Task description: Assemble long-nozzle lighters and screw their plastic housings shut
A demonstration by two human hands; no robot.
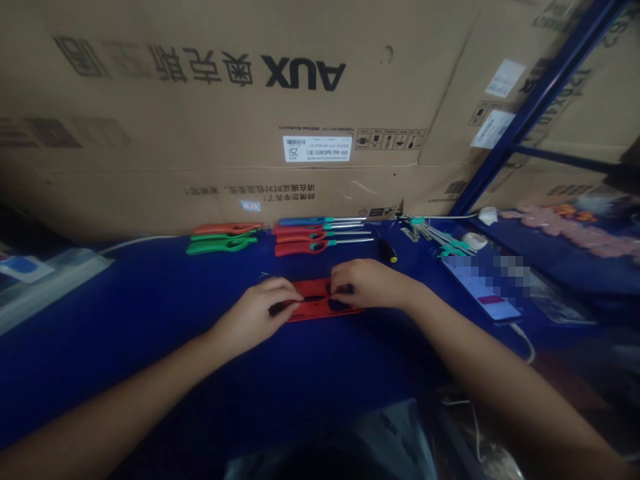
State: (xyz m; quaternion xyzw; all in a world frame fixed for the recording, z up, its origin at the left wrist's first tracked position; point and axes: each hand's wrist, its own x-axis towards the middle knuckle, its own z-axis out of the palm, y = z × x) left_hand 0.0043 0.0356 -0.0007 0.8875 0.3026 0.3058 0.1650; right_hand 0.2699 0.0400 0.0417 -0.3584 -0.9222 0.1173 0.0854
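Note:
Two red lighter shell halves (311,311) lie side by side on the blue table (200,373), with dark openings in them. My left hand (263,308) is closed at their left end, thumb and fingers pinched together. Something dark shows between those fingers, too unclear to name. Over the right part of the shells, my right hand (367,283) is also closed in a pinch. A small dark bit shows at its fingertips, and I cannot make out what it is. The right hand covers part of the shells.
Behind the hands lie red and blue lighters (300,248) with metal barrels, and green and orange handles (223,245). A screwdriver (387,252), metal rods with green ends (440,235) and a phone (483,290) with a cable lie rightward. A cardboard wall (200,133) stands behind.

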